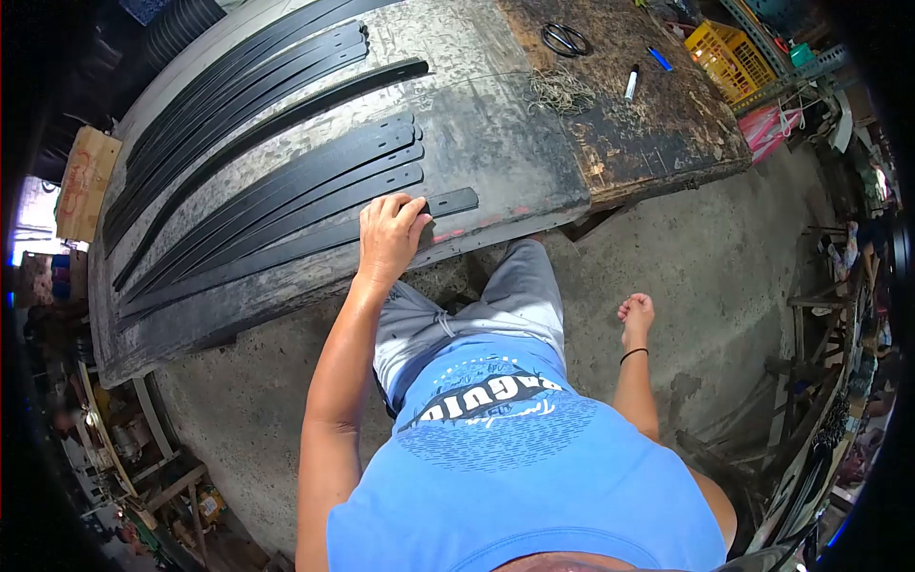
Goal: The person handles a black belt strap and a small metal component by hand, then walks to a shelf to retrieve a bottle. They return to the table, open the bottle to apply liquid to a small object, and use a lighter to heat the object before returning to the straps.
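Note:
My left hand [389, 231] is closed over the front black flat strip [305, 245], close to its right end. Thumb and fingers press together at the strip, which lies along the near edge of the worktable [505, 153]. A slot shows in the strip end that sticks out past my hand. Just behind it, a fan of several similar black strips [286, 195] lies with holed ends to the right. My right hand [637, 317] hangs off to the right over the floor, fingers curled, with nothing visible in it. A dark band circles that wrist.
A single dark strip [286, 114] and more strips [257, 81] lie farther back. On the table's brown right part are black scissors [565, 40], tangled string [562, 91], a white marker [631, 84] and a blue pen [659, 58]. A yellow crate [729, 62] stands beyond.

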